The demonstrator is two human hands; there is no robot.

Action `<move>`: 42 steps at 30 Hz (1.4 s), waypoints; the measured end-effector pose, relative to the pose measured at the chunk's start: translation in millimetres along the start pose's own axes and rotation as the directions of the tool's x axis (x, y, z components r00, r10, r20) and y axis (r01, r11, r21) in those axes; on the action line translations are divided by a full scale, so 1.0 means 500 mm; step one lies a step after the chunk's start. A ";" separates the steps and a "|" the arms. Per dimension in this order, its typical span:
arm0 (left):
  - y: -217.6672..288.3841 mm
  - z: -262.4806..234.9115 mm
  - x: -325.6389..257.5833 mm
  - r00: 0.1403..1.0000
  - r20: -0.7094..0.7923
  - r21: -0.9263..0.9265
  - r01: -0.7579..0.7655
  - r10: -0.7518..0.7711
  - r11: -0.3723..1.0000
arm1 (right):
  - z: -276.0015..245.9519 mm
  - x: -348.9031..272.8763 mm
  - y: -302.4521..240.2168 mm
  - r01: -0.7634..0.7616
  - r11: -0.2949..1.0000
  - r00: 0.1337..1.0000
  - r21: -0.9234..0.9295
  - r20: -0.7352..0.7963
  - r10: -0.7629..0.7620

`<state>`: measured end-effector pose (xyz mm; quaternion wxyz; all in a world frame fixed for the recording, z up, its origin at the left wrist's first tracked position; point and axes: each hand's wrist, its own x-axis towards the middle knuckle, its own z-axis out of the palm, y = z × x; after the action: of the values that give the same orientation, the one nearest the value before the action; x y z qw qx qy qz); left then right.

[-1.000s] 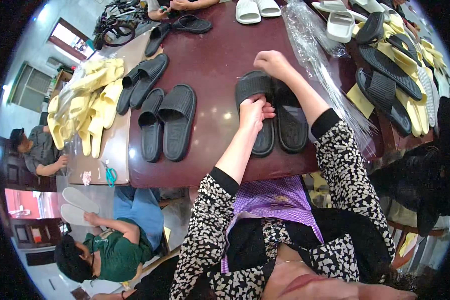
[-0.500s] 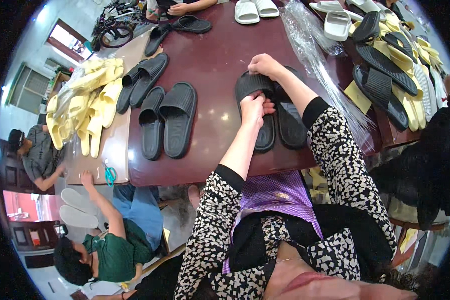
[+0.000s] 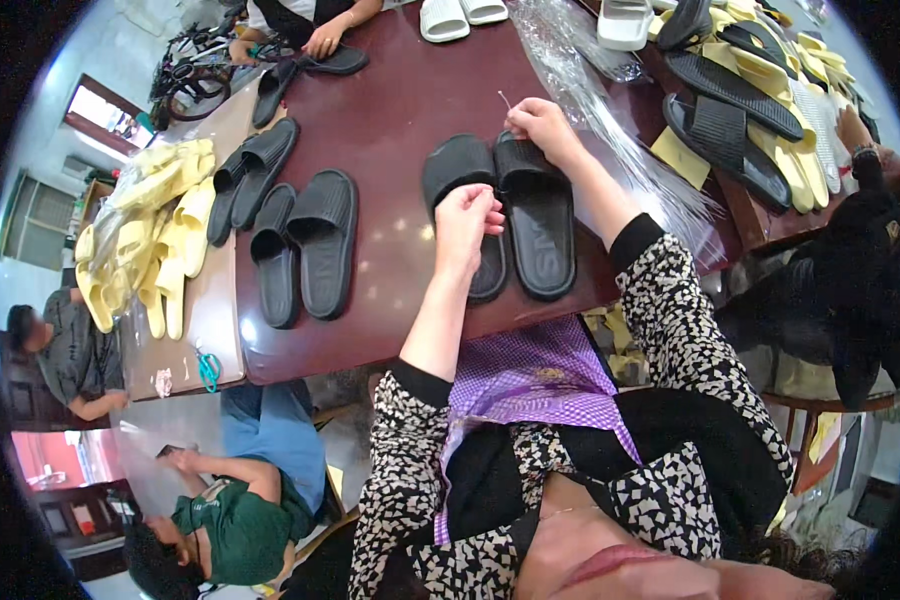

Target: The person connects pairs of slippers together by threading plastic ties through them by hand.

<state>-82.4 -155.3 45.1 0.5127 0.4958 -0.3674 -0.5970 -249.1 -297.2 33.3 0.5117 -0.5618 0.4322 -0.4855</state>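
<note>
A pair of black slide slippers lies side by side before me, the left slipper [image 3: 458, 165] partly covered by my hand and the right slipper [image 3: 540, 235] with its footbed bare. My left hand [image 3: 465, 225] is closed in a pinch over the left slipper's strap, close to the gap between the two straps; what it pinches, if anything, is hidden. Above the right slipper's toe, my right hand [image 3: 545, 130] is closed on a thin pale strip [image 3: 504, 99], whose tip sticks up past the fingers.
Left of me lie more black slippers [image 3: 325, 245], yellow slippers [image 3: 175, 235] and teal-handled scissors [image 3: 208, 371]. Thin clear plastic strands [image 3: 640, 170] stretch along the right, beside a mixed slipper pile [image 3: 740, 130]. Across the table a co-worker's hand [image 3: 325, 38] touches a black slipper; another person [image 3: 235, 525] sits at left.
My left hand has come out from the strap's opening, and my right hand has shifted from the left slipper's toe to above the right one. The pale strip shows more. The view has shifted.
</note>
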 end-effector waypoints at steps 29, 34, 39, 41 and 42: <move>0.088 -0.061 0.093 0.950 0.222 -0.277 -0.156 0.221 0.948 | 0.120 -0.125 -0.047 0.054 0.985 0.954 0.161 0.283 -0.099; 0.085 -0.060 0.076 0.948 0.155 -0.263 -0.232 0.279 0.936 | 0.124 -0.132 -0.060 0.029 0.996 0.956 0.087 0.290 -0.053; 0.083 -0.060 0.066 0.940 0.080 -0.254 -0.303 0.333 0.918 | 0.128 -0.132 -0.060 0.051 0.996 0.971 0.071 0.230 -0.066; 0.078 -0.057 0.067 0.938 0.073 -0.239 -0.312 0.338 0.919 | 0.126 -0.133 -0.060 0.047 0.998 0.974 0.053 0.219 -0.058; 0.076 -0.054 0.067 0.937 0.069 -0.223 -0.320 0.343 0.921 | 0.124 -0.134 -0.061 0.045 0.998 0.977 0.036 0.206 -0.051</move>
<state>-46.1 -193.9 67.5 0.6351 0.3372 -0.4084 -0.5623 -198.6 -218.7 56.4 0.5506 -0.6116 0.3555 -0.4431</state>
